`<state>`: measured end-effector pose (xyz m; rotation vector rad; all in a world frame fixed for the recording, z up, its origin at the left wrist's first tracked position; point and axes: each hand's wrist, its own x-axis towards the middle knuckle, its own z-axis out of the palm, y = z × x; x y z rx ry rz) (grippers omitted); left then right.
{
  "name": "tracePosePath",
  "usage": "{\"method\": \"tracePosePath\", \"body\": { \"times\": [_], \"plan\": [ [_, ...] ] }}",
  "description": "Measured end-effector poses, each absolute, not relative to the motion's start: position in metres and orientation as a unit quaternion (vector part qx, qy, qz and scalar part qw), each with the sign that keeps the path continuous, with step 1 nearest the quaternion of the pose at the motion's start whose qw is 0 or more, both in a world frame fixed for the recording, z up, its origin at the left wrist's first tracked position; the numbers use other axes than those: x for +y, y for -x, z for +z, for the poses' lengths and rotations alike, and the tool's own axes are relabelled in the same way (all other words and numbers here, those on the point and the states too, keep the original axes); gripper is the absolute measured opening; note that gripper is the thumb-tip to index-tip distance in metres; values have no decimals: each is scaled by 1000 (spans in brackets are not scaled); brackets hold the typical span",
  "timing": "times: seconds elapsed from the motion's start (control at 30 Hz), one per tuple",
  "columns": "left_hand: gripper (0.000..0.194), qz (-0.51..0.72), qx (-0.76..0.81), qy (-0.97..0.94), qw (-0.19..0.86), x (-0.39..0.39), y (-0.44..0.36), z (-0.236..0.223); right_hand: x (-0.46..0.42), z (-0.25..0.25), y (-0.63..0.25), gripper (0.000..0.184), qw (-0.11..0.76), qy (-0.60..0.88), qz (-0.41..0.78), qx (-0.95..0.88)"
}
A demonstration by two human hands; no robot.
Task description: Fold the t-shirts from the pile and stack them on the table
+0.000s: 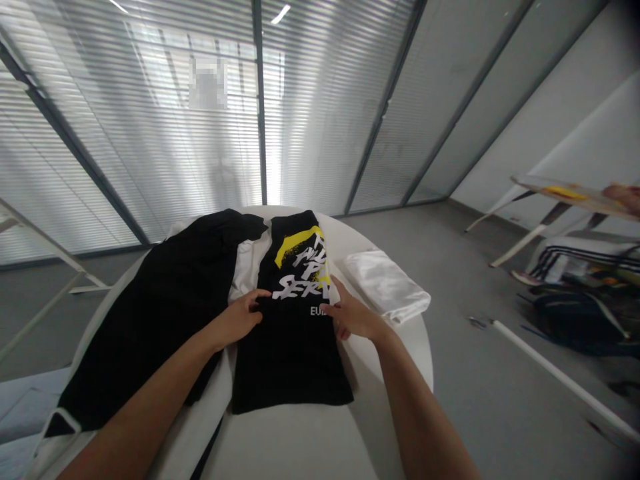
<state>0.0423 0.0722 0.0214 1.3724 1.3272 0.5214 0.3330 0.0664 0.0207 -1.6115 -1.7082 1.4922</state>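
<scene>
A black T-shirt (293, 353), folded into a long strip, lies on the white round table (280, 447). Yellow and white lettering covers its far half. At the strip's left edge, my left hand (245, 315) pinches the cloth near the middle. My right hand (354, 315) grips the opposite edge, thumb on top and the other fingers partly hidden at the side. Just right of that hand rests a folded white shiny cloth (387, 283). Left of the T-shirt spreads a larger black garment (165, 300), with some white cloth (243, 267) between the two.
Behind the table stands a glass partition with blinds (310, 120). White metal legs (60, 253) rise at the left. To the right are a wooden-topped table (575, 193), dark bags (585, 320) and a white pole (560, 377) on the grey floor.
</scene>
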Motion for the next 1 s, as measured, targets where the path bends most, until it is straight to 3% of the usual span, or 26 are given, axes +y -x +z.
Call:
{"method": "tracePosePath", "body": {
  "times": [0.13, 0.27, 0.43, 0.53, 0.63, 0.73, 0.87, 1.0],
  "plan": [
    [73, 217, 524, -630, 531, 72, -45, 25, 71, 11, -330, 53, 142, 561, 522, -627],
    [66, 182, 470, -645, 574, 72, -40, 36, 68, 18, -334, 35, 58, 524, 559, -640],
    [50, 152, 460, -657, 577, 70, -36, 39, 65, 26, -334, 32, 15, 535, 545, -645],
    [45, 158, 501, -589, 614, 70, -39, 36, 66, 23, -329, 37, 60, 583, 483, -650],
    [44, 172, 516, -555, 629, 73, -40, 30, 69, 17, -322, 39, 109, 627, 347, -689],
    [41, 192, 525, -623, 548, 78, -40, 23, 71, 12, -317, 37, 107, 667, 219, -704],
    [38, 270, 526, -698, 404, 85, -46, 11, 73, 8, -314, 33, 61, 677, 159, -716],
    [40, 262, 498, -710, 423, 88, -50, 3, 72, 10, -314, 34, 41, 674, 146, -723]
  ]
}}
